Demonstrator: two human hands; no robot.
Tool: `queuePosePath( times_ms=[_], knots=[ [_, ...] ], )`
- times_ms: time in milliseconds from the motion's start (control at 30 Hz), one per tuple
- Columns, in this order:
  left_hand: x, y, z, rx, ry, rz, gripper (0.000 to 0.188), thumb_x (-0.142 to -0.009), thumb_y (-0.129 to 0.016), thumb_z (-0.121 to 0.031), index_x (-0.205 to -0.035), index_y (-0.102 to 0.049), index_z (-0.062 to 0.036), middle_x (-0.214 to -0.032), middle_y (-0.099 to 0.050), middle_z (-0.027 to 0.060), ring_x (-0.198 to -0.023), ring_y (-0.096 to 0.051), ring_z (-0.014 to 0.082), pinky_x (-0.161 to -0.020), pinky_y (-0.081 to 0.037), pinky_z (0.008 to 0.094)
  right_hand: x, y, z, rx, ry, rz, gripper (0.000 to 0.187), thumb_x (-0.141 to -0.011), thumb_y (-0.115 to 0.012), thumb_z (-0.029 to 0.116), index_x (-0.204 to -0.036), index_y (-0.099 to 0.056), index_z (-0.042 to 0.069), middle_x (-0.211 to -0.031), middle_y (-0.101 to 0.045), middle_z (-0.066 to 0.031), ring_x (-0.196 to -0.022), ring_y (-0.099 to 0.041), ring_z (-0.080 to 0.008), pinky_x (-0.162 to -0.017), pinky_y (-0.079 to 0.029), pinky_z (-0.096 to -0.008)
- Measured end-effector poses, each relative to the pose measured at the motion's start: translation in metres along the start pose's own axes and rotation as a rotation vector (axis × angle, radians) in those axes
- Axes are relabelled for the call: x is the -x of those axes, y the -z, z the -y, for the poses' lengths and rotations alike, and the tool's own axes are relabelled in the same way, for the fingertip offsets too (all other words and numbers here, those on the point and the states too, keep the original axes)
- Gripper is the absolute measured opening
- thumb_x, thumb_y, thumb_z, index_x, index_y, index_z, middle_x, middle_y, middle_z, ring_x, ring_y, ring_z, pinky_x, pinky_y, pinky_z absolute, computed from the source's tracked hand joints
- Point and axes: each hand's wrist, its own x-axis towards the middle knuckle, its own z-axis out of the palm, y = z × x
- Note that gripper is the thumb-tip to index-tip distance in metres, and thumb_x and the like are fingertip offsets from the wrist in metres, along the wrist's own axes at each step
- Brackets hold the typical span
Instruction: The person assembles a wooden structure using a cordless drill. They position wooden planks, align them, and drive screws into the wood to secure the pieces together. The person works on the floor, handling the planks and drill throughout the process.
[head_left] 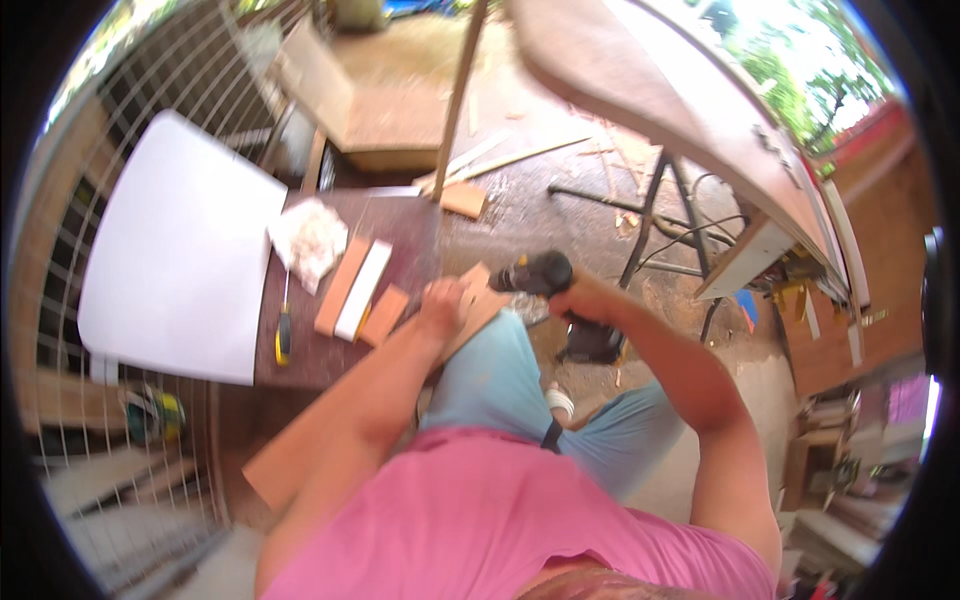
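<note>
A long reddish-brown wooden board slants across my left thigh and under my left forearm. My left hand is closed on it near its far end, at the edge of a dark brown bench. My right hand grips a black cordless drill, whose front end points left, close over the board's end. I cannot tell whether its tip touches the wood. Beside my left hand on the bench lie short brown wood pieces, a white strip, a yellow-and-black screwdriver and a crumpled whitish bundle.
A large white panel stands at the left against wire mesh. An upright wooden stick rises behind the bench. At the right, a big curved wooden top overhangs black metal legs. Wood offcuts litter the floor.
</note>
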Motion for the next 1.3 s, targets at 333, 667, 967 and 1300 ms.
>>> queuePosePath(
  times_ms=[333,667,967,1300],
  knots=[
    [-0.004,0.014,-0.022,0.151,0.133,0.134,0.023,-0.082,-0.054,-0.004,-0.101,-0.065,-0.0001,-0.096,-0.065,0.0208,-0.089,-0.062,0.0388,-0.079,-0.050,0.0457,0.033,0.008,-0.089,-0.471,0.065,-0.224,0.018,-0.067,-0.067,0.004,-0.085,-0.064,0.001,-0.067,-0.060,-0.0049,-0.054,-0.057,-0.0145,-0.049,-0.045,-0.0306],
    [-0.020,0.048,-0.028,-0.008,0.125,0.383,0.028,-0.083,-0.054,-0.008,-0.109,-0.062,0.0014,-0.099,-0.065,0.0217,-0.095,-0.063,0.0365,-0.085,-0.050,0.0417,-0.011,-0.027,-0.087,-0.275,-0.018,-0.081,0.016,-0.070,-0.070,0.017,-0.077,-0.067,0.003,-0.060,-0.057,-0.0065,-0.048,-0.054,-0.0171,-0.043,-0.041,-0.0340],
    [-0.198,0.298,-0.323,0.621,-0.610,0.043,0.030,-0.086,-0.057,-0.017,-0.059,-0.048,-0.0071,-0.055,-0.049,0.0036,-0.047,-0.049,0.0143,-0.042,-0.032,0.0283,-0.030,-0.031,-0.107,-0.191,-0.079,-0.045,0.018,-0.069,-0.068,0.017,-0.076,-0.065,0.001,-0.060,-0.057,-0.0089,-0.048,-0.053,-0.0197,-0.043,-0.040,-0.0370],
    [-0.453,0.152,-0.440,-0.452,-0.333,0.704,0.052,-0.084,-0.069,-0.051,-0.073,-0.067,-0.0007,-0.059,-0.061,0.0079,-0.047,-0.055,0.0141,-0.043,-0.045,0.0292,-0.023,-0.026,-0.098,-0.197,-0.014,-0.051,0.020,-0.068,-0.069,0.015,-0.081,-0.067,0.000,-0.066,-0.060,-0.0120,-0.049,-0.056,-0.0212,-0.045,-0.043,-0.0375]
  ],
)
